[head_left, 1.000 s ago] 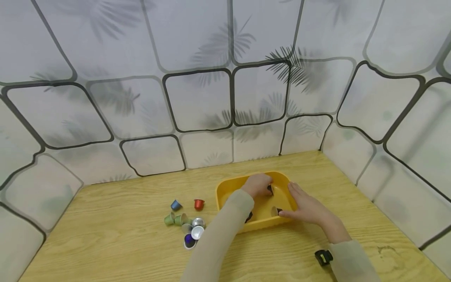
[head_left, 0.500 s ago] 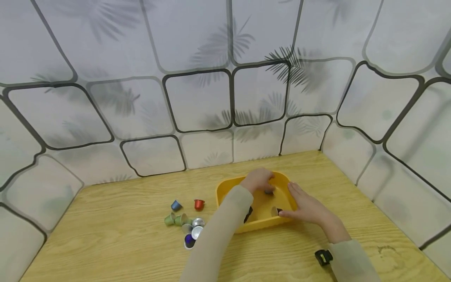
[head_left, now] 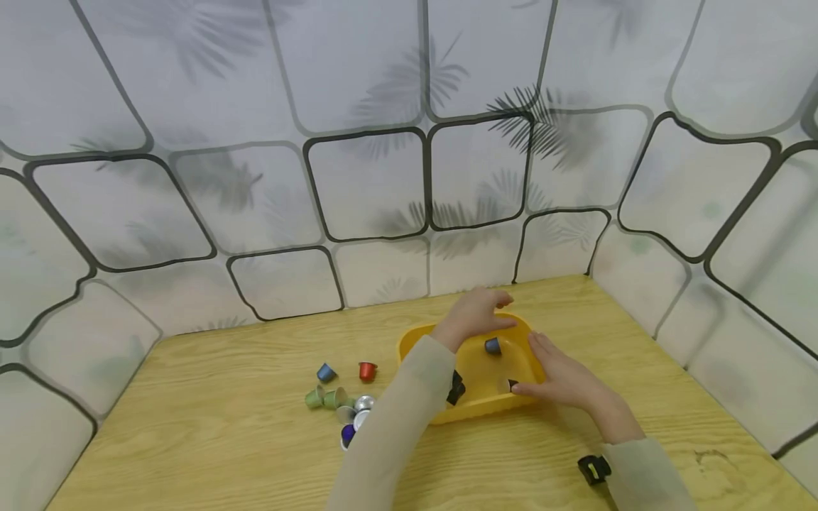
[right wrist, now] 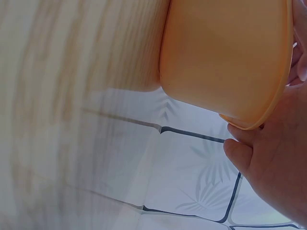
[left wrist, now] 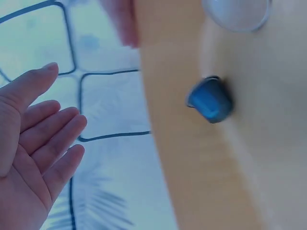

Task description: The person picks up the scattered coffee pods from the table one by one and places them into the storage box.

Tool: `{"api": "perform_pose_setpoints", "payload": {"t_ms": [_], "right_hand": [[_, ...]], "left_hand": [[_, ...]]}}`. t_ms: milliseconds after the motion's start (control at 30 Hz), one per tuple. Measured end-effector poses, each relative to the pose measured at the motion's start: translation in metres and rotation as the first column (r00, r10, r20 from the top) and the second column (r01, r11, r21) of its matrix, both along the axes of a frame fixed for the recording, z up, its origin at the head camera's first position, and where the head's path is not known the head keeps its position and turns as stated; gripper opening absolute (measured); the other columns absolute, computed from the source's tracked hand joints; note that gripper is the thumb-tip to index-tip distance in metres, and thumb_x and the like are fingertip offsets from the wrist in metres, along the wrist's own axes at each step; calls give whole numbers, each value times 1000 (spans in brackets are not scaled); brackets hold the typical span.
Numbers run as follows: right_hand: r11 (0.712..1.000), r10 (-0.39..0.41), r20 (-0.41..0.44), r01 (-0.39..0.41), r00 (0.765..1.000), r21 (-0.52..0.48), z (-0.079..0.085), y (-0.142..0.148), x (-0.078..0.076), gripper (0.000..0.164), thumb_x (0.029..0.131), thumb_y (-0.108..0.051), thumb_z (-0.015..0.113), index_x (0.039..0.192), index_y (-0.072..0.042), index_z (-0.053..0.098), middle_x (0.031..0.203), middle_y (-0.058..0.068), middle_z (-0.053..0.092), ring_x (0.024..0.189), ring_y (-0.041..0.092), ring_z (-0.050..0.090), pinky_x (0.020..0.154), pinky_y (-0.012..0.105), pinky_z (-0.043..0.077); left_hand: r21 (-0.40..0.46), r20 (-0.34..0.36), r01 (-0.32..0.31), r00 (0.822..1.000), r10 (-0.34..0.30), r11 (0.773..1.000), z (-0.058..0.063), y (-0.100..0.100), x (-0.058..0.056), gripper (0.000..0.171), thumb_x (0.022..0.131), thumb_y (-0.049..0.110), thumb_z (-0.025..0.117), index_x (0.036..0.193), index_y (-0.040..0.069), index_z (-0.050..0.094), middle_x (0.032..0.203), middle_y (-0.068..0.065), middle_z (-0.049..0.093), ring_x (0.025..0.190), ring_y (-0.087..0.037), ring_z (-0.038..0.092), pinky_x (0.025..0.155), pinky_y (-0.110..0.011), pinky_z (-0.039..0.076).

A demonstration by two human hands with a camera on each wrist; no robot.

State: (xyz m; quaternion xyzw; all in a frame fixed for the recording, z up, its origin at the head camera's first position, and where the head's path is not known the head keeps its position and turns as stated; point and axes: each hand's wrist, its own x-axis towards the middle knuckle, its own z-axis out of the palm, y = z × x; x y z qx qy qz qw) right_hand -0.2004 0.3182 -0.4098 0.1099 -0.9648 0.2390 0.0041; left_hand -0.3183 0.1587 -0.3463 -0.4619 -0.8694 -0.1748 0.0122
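My left hand hovers over the back of a yellow tray, fingers apart and holding nothing; the left wrist view shows its palm with loosely extended fingers. Below it, a blue coffee capsule lies on its side on the tray floor, also seen as a blue capsule in the left wrist view. My right hand holds the tray's right end, fingers at the side rim and thumb reaching over the front corner. Near that thumb sits a dark-and-pale capsule, partly hidden.
Left of the tray lie a red capsule, another blue capsule, green capsules, silver ones and a purple one. My left sleeve hides part of this group. Patterned fabric walls border the wooden table.
My left hand has let go of the blue capsule, which now lies in the tray, and has risen away with its fingers spreading. The right hand stays at the tray.
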Motion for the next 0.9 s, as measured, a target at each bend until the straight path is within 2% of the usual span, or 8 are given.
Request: {"api": "perform_pose_setpoints", "payload": {"t_ms": [267,467,733,900], "right_hand": [[1000,-3,-2,3,1000,8,-2,0,-1,103,74,-60,56,135,13,15,140,29,11,125,43,16,96,55,21],[1000,3,-8,-3,1000,4,0,-1,-1,104,74,-60,56,134,13,16,140,30,11,125,44,15,96,55,20],[1000,-9,0,9,1000,11,3,-1,1,103,74,-60,56,135,13,15,140,31,10,125,44,14,96,56,18],[1000,-9,-2,9,1000,12,2,-1,0,104,73,-60,57,135,13,16,139,31,10,125,44,14,97,56,17]], "left_hand": [[87,4,30,1000,-31,996,16,-19,15,42,82,33,62,116,9,57,111,-3,59,99,-12,54,83,-20,41],[111,42,9,999,-14,994,22,-38,26,43,83,33,61,119,9,56,113,-1,58,101,-11,53,85,-20,40],[108,-1,10,1000,-10,994,14,-59,35,45,83,34,61,120,8,55,113,-2,58,100,-12,53,85,-22,40],[151,24,-14,1000,10,988,6,-68,37,44,83,34,60,120,9,55,113,-2,58,101,-11,53,86,-22,40]]}}
